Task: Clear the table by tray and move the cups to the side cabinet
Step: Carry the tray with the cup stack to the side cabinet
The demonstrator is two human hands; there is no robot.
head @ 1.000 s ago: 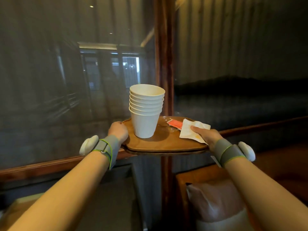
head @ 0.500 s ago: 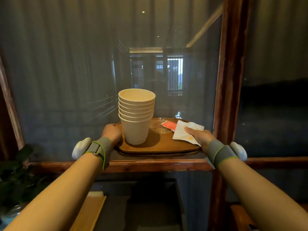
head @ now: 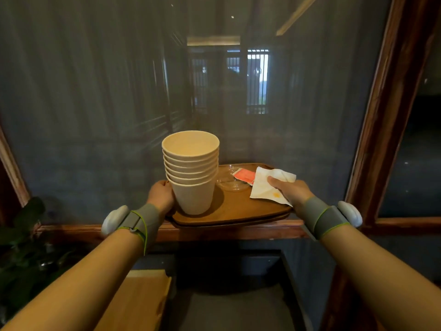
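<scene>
I carry a brown wooden tray (head: 235,211) at chest height with both hands. A stack of several cream paper cups (head: 191,173) stands upright on its left part. My left hand (head: 161,195) grips the tray's left edge, right beside the cups. My right hand (head: 288,191) grips the right edge, thumb pressing a white napkin (head: 268,185) with a yellow stain onto the tray. A clear plastic lid (head: 230,181) and an orange-red packet (head: 244,175) lie behind the napkin.
A dark glass partition with a wooden rail (head: 214,231) stands straight ahead. A thick wooden post (head: 391,111) rises at the right. A leafy plant (head: 26,249) is at the lower left. A light wooden surface (head: 140,302) and a dark cabinet top (head: 229,304) lie below.
The view has swung left: the wooden post moved from centre to the far right, and the plant and low surfaces came into view. The tray and both grips stay the same.
</scene>
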